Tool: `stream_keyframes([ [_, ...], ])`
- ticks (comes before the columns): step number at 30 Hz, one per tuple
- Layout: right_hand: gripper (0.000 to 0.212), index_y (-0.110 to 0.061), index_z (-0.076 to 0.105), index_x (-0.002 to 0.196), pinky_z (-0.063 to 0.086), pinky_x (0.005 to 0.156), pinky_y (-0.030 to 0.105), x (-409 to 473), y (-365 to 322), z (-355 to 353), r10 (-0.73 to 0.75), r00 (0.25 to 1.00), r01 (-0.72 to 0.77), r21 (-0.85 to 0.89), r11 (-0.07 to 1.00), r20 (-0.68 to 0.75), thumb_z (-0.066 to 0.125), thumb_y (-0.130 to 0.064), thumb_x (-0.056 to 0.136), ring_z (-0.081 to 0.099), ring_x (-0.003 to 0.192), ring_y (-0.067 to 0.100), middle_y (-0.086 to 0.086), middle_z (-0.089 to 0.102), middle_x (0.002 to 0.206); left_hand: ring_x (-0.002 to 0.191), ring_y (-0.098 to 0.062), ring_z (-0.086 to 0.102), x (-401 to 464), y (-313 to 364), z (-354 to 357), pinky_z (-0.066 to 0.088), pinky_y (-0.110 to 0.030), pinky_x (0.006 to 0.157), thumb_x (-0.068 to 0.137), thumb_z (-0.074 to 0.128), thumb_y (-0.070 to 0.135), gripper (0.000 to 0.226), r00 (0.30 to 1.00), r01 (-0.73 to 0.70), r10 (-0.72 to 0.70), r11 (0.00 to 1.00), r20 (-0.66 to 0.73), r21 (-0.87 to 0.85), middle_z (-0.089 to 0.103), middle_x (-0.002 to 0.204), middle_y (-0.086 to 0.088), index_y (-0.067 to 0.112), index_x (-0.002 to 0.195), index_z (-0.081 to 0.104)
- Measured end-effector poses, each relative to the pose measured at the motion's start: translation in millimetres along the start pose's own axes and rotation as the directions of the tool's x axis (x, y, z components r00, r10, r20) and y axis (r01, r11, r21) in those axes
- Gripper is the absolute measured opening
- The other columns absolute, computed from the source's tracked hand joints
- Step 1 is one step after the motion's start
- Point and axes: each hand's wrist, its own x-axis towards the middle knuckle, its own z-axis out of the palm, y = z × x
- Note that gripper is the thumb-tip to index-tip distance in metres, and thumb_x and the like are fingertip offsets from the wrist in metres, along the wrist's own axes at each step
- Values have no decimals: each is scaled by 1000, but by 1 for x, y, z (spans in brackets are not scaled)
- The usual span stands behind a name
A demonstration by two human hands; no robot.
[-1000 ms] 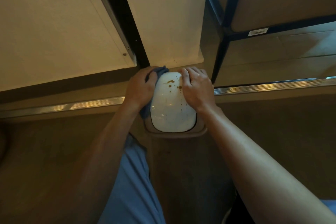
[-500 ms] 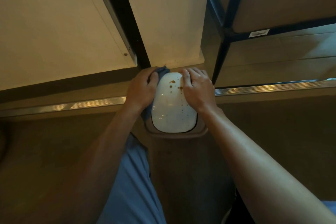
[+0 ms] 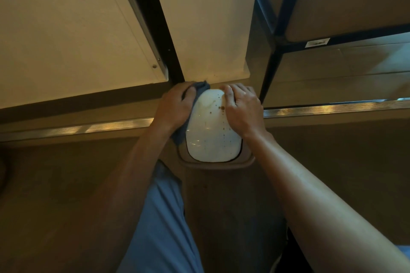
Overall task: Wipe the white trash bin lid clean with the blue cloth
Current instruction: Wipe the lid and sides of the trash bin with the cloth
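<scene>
Wiping is under way on the lid (image 3: 211, 131), and the brown smear that sat near its far end half a second back is now only a faint streak; specks and one dark spot near the right side remain, so the job looks early. That lid sits in the tan bin rim (image 3: 244, 160) on the floor. Along its left edge lies the cloth (image 3: 180, 137), gripped under the left hand (image 3: 175, 106), fingers curled round it. On the lid's far right side the right hand (image 3: 243, 107) presses, fingers close together and bent, steadying it.
</scene>
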Motion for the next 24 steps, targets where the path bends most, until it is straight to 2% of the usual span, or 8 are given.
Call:
stream_keyframes([
  [3, 37, -23, 70, 122, 37, 95, 30, 1, 1, 1, 0, 1000, 0, 22, 1000, -9, 37, -34, 109, 51, 120, 11, -6, 66, 123, 88, -3, 58, 21, 26, 13, 42, -24, 72, 104, 41, 37, 34, 1000, 14, -12, 974, -8, 227, 66, 102, 13, 32, 124, 67],
  [7, 36, -23, 70, 117, 44, 95, 33, 2, 1, 2, 2, 999, -2, 8, 1000, -40, 37, -33, 109, 53, 115, 10, -7, 67, 118, 136, -16, 46, -34, 29, 30, 34, -33, 115, 106, 43, 32, 41, 968, -198, 238, 921, -82, 337, 57, 146, 4, 24, 144, 57],
  [11, 38, -22, 70, 120, 39, 94, 31, 2, 4, 4, -13, 1000, 13, 4, 1000, -12, 36, -34, 109, 52, 117, 12, -5, 67, 121, 155, -12, 20, -48, -4, 8, 23, -35, 119, 110, 41, 38, 43, 989, -137, 145, 973, -31, 187, 38, 161, 13, 32, 152, 46],
  [13, 36, -23, 70, 120, 35, 92, 29, 2, 5, 4, -18, 1000, 18, 8, 1000, -10, 37, -34, 109, 51, 117, 11, -6, 66, 121, 148, -20, 35, -23, -5, 3, 35, -41, 115, 110, 40, 35, 38, 998, -39, 44, 990, -41, 133, 51, 151, 4, 29, 145, 53],
  [17, 37, -25, 69, 122, 33, 91, 26, 3, 6, 4, -9, 1000, 9, -4, 1000, -14, 36, -35, 109, 50, 117, 9, -8, 66, 121, 106, -18, 62, 7, 23, 17, 46, -30, 79, 106, 39, 35, 34, 997, 8, 9, 979, -80, 205, 65, 112, 3, 27, 126, 66],
  [19, 37, -24, 69, 120, 34, 91, 26, 3, 5, 4, -8, 1000, 8, -6, 1000, -22, 36, -35, 109, 51, 117, 9, -8, 66, 120, 127, -21, 54, -15, 25, 24, 47, -39, 102, 106, 39, 33, 39, 985, -97, 137, 942, -102, 322, 64, 130, 1, 24, 136, 62],
  [21, 36, -24, 69, 119, 34, 91, 26, 3, 3, 4, -13, 1000, 13, -11, 1000, -21, 36, -34, 109, 51, 117, 9, -8, 66, 119, 151, -17, 30, -43, 11, 21, 28, -38, 122, 108, 40, 33, 44, 968, -210, 243, 922, -63, 326, 50, 154, 3, 22, 148, 53],
  [24, 37, -22, 69, 121, 36, 94, 29, 2, 4, 4, -11, 1000, 11, 7, 1000, 1, 36, -35, 109, 50, 118, 10, -6, 66, 121, 156, -11, 15, -54, -14, 2, 19, -31, 123, 109, 42, 33, 45, 974, -224, 228, 957, 0, 187, 38, 163, 5, 22, 152, 48],
])
